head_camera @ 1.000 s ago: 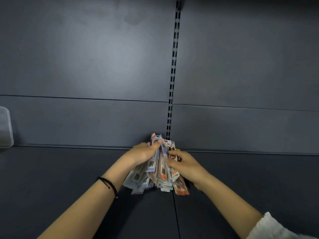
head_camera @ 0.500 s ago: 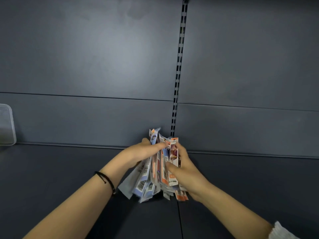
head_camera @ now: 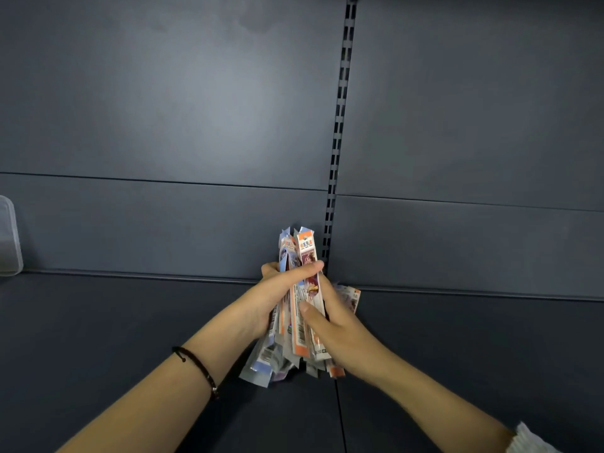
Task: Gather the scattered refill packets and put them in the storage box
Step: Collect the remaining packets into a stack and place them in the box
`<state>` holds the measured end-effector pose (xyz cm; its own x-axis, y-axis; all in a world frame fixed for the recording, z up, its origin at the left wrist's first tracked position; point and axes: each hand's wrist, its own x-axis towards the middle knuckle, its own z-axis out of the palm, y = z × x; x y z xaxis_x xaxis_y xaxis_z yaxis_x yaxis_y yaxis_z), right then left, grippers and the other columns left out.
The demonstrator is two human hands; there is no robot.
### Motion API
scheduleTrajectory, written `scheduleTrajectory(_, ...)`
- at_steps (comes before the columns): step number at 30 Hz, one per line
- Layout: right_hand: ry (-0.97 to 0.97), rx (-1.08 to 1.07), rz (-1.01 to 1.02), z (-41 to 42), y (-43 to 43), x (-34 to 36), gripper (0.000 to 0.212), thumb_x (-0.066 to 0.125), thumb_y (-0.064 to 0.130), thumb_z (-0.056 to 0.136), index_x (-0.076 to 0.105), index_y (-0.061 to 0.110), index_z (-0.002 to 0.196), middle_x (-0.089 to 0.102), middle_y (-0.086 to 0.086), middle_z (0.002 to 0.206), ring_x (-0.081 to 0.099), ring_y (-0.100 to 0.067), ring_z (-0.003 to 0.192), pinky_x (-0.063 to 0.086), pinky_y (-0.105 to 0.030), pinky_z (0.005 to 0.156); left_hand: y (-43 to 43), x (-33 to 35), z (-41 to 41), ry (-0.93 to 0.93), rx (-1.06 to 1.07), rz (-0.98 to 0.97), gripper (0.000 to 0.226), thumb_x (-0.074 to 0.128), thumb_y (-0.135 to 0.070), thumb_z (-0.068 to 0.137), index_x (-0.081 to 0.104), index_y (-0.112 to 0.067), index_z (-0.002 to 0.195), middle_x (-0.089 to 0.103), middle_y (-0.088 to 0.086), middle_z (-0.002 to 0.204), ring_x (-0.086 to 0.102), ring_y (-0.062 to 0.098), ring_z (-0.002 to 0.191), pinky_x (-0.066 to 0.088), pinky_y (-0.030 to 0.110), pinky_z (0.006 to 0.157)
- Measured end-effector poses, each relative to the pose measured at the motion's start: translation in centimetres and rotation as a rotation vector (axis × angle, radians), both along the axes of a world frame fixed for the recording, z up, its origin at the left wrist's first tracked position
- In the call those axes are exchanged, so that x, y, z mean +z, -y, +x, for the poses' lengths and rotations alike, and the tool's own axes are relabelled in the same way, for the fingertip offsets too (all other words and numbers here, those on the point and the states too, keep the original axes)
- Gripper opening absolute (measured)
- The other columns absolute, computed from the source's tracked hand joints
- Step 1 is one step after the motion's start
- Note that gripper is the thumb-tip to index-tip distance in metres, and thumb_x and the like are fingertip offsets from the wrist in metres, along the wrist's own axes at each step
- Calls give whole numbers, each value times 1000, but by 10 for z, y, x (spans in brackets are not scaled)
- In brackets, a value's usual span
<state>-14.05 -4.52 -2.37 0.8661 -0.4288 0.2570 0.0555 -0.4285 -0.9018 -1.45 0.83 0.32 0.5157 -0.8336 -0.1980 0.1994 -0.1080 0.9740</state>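
From my remote seat, the head camera looks down at two bare forearms reaching out over a dark grey metal shelf [head_camera: 98,338]. Both hands meet at the middle of the view around a thick bundle of long, narrow, glossy refill packets printed in orange, blue and white [head_camera: 304,248]. The left hand [head_camera: 271,299] wraps the bundle from its left side, its fingers curled across the front. The right hand [head_camera: 343,328] grips the other side, its thumb pressed flat on the front packet. The bundle stands nearly upright, its top ends rising above the fingers and its lower ends fanning out near the shelf (I cannot tell whether they touch it). A thin black cord bracelet [head_camera: 196,367] circles the left wrist, and a white knit cuff [head_camera: 529,441] shows at the bottom right. A translucent plastic storage box [head_camera: 8,237] sits well apart at the far left edge, partly out of view. Behind stands a dark grey back panel [head_camera: 163,109] with a slotted vertical strip [head_camera: 340,109].
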Motion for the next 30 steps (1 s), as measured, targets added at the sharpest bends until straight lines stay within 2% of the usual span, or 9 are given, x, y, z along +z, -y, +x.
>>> scheduleTrajectory(4,18,62,-36,3,-3,9,66,44,14,100,8,54,139,38,21,144,38,9,131,38,-17,107,-7,5,2,-22,13,-106,67,80,-30,72,40,-15,124,66,8,94,71,19,73,55,31,60)
scheduleTrajectory(9,64,45,69,10,-3,17,102,52,2,94,-30,41,141,15,25,155,32,32,116,45,-4,83,-15,4,11,-41,122,-267,60,74,-5,76,41,-15,125,67,8,90,71,20,69,56,30,55)
scheduleTrajectory(14,246,-67,157,9,-7,23,93,48,-7,92,-9,39,148,29,30,141,37,23,122,40,-1,85,-21,1,18,-21,176,-368,55,69,3,78,43,-15,123,69,5,91,71,18,70,55,33,58)
scheduleTrajectory(18,243,-214,198,12,-1,34,81,55,28,94,-3,42,149,8,19,159,18,3,138,27,-21,103,-23,6,16,59,146,-461,52,69,6,78,46,-24,115,71,2,93,73,18,78,57,32,62)
scheduleTrajectory(20,167,-153,278,15,1,44,73,51,52,92,8,42,150,24,10,158,37,-7,137,36,-34,107,-22,13,11,162,123,-507,57,70,7,77,44,-27,115,71,-1,96,72,15,83,57,29,65)
scheduleTrajectory(22,117,-95,278,15,0,49,57,39,63,91,36,40,142,56,4,138,60,-11,118,48,-39,100,-21,18,6,245,102,-530,65,72,6,75,41,-28,121,70,-4,98,72,12,87,58,28,69)
scheduleTrajectory(24,121,-89,244,14,-2,48,57,26,67,88,49,38,131,66,5,121,66,-7,107,53,-31,92,-23,16,3,283,95,-512,66,75,3,74,42,-28,122,71,-7,98,71,12,91,59,33,77)
scheduleTrajectory(27,157,-68,171,14,-11,36,57,19,64,82,38,40,130,58,15,122,58,12,106,50,-11,83,-28,5,1,350,9,-447,55,76,-1,75,52,-22,120,73,-2,103,71,16,95,57,38,86)
scheduleTrajectory(30,210,-55,202,16,-18,30,45,20,57,83,26,43,126,48,20,122,53,22,99,46,-3,77,-33,-3,-1,420,-112,-428,54,71,6,78,52,-18,123,72,-3,103,70,12,96,55,24,78)
